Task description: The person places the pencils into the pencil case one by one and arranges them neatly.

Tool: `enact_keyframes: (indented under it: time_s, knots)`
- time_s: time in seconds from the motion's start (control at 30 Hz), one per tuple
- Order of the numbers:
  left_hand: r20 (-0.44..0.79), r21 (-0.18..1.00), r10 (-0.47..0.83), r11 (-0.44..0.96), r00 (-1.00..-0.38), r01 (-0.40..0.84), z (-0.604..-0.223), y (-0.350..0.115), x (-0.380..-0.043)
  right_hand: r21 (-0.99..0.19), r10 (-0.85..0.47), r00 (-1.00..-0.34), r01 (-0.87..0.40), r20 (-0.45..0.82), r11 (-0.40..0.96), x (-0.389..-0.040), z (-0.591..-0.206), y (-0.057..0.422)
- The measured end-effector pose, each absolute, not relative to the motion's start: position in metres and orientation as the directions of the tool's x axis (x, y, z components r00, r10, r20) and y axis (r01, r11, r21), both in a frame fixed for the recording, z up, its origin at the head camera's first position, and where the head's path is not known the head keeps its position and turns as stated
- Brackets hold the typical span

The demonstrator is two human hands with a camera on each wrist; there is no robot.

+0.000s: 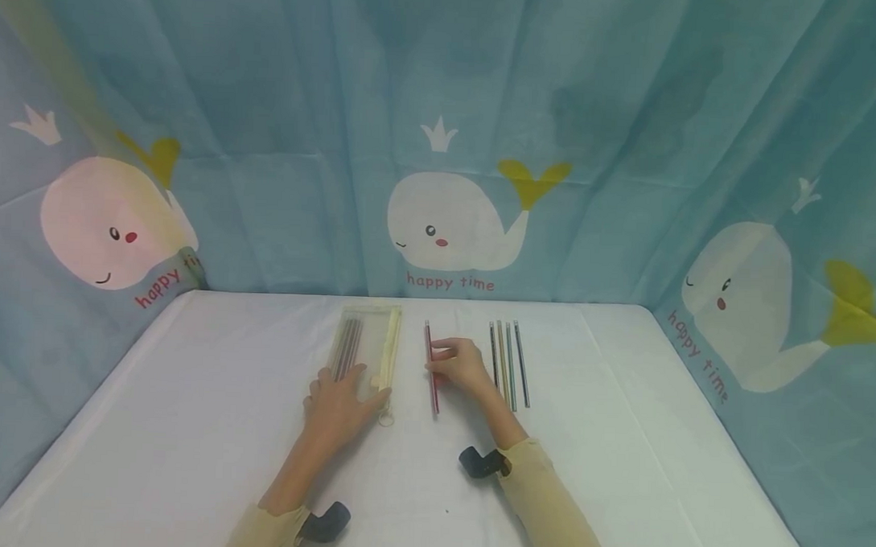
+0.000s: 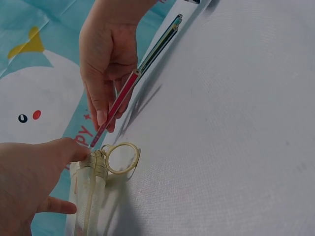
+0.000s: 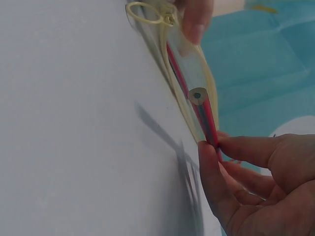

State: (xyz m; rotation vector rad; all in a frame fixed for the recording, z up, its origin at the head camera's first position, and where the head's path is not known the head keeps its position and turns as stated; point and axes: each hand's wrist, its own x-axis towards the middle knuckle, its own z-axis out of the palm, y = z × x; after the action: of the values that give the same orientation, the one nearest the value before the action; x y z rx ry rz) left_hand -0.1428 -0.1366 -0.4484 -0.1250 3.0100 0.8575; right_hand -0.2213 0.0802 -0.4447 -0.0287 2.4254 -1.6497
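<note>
A clear pouch (image 1: 367, 318) with a cream zip edge lies on the table, with several pencils (image 1: 347, 339) inside it. My left hand (image 1: 337, 407) rests with spread fingers on its near end. In the left wrist view, the left thumb (image 2: 74, 149) touches the zip's end beside a cream ring (image 2: 123, 157). To the right of the pouch, my right hand (image 1: 458, 365) pinches a red pencil (image 1: 434, 398) between thumb and fingers. The flat end of this pencil (image 3: 198, 97) faces the right wrist camera.
Several more pencils (image 1: 508, 364) lie side by side to the right of the right hand. The white table (image 1: 590, 488) ends at a blue curtain (image 1: 267, 179) printed with whales. Each wrist wears a dark camera mount, such as the right one (image 1: 480, 463).
</note>
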Motion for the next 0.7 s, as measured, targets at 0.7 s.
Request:
enact_keyframes:
  time_s: [0.7]
  knots:
    - [-0.026, 0.553, -0.091, 0.829, -0.996, -0.09, -0.445, -0.137, -0.144, -0.937, -0.211, -0.97, 0.042, -0.121, 0.345, -0.235, -0.45, 0.054]
